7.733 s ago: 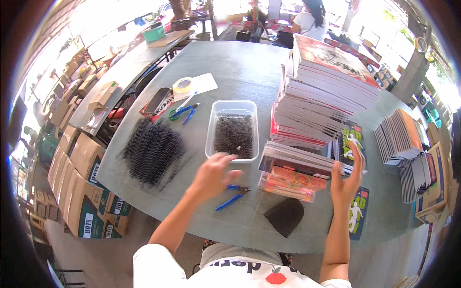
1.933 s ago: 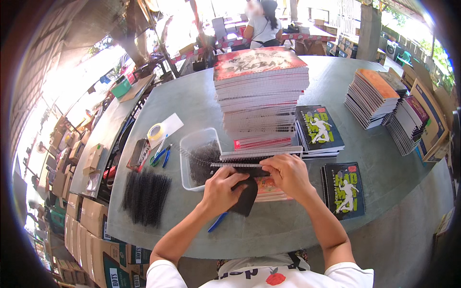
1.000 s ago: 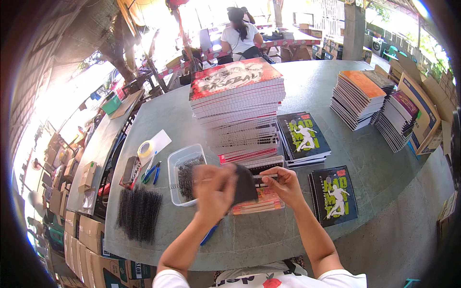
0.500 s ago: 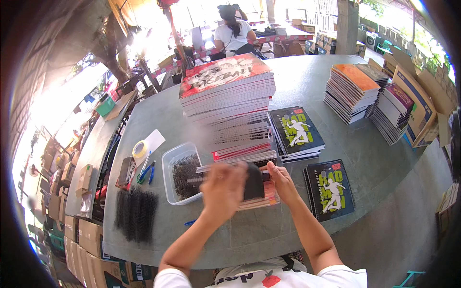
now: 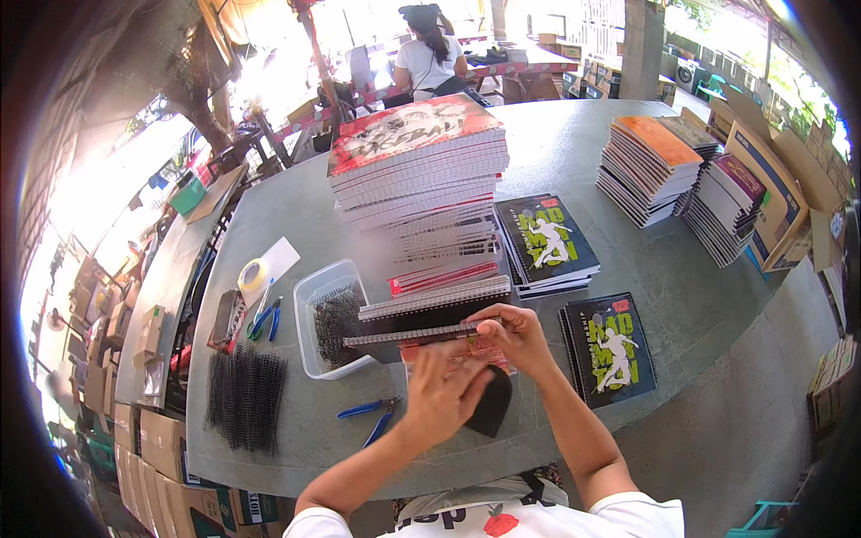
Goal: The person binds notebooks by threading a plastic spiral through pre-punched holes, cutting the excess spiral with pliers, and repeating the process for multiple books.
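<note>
My right hand [image 5: 520,339] pinches the right end of a wire-bound book [image 5: 408,337], held on edge with its coil along the top. Below it, my left hand [image 5: 441,394] has a flat black round-ended piece [image 5: 492,408] against its thumb side. The fingers hide part of this piece, and the left fingertips reach toward the book's lower side. A red-and-pink cover [image 5: 414,355] lies under the hands. Just behind the held book is another bound book [image 5: 439,301], in front of a tall stack of red-covered books [image 5: 417,148].
Left of my hands are a clear tub of black coils [image 5: 327,359], a coil bundle [image 5: 247,399], blue pliers [image 5: 366,411], cutters [image 5: 265,321] and a tape roll [image 5: 252,274]. Dark notebooks [image 5: 613,350] lie right; more stacks [image 5: 650,161] and a carton [image 5: 762,197] stand beyond. A person [image 5: 430,58] sits behind.
My left hand has come down and nearer to me with the black piece, now turned. The held book's coiled edge now shows. The blue pliers are more visible.
</note>
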Available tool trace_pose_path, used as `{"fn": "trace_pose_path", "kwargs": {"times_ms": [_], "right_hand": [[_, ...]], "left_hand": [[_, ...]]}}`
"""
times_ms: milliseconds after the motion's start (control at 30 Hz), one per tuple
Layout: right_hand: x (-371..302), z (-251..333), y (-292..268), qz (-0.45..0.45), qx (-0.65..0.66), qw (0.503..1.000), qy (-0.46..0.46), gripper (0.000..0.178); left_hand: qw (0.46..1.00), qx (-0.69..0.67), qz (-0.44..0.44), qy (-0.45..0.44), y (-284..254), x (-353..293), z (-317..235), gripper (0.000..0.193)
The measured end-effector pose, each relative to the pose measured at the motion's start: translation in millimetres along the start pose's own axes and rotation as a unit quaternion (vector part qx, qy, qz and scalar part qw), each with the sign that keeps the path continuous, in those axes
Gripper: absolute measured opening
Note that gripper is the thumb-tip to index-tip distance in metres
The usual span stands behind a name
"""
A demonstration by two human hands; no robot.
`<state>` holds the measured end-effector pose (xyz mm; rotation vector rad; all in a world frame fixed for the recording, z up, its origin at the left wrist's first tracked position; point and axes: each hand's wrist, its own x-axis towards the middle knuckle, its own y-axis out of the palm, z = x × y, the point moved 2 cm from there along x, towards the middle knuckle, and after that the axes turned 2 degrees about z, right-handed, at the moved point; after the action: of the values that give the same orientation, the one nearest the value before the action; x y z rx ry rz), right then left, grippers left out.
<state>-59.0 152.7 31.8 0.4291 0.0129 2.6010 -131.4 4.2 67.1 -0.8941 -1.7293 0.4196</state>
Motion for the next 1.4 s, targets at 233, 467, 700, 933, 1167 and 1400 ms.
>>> {"fn": "trace_pose_path", "kwargs": {"times_ms": [233, 467, 700, 933, 1167, 1400], "right_hand": [[-4, 9, 7, -0.023, 0.021, 0.989, -0.144, 0.017], [-12, -15, 2, -0.078, -0.002, 0.997, -0.012, 0.022], [-16, -24, 4, -0.109, -0.040, 0.992, -0.041, 0.028], [-18, -14, -6, -0.104, -0.149, 0.982, -0.041, 0.031], [6, 69, 14, 0.008, -0.303, 0.953, -0.014, 0.032], [60, 49, 134, 0.148, -0.481, 0.851, -0.151, 0.025]], "left_hand": [[0.983, 0.159, 0.096, 0.009, -24, 38, 31, 0.025], [0.996, 0.050, 0.075, 0.005, -4, 58, 17, 0.027], [0.995, -0.023, 0.091, 0.045, 21, 56, 30, 0.015], [0.998, 0.019, 0.040, 0.044, 11, 65, 15, 0.018], [0.841, 0.152, 0.486, -0.181, -65, -92, 92, 0.047], [0.903, 0.234, 0.320, -0.168, -73, -144, 111, 0.046]]}}
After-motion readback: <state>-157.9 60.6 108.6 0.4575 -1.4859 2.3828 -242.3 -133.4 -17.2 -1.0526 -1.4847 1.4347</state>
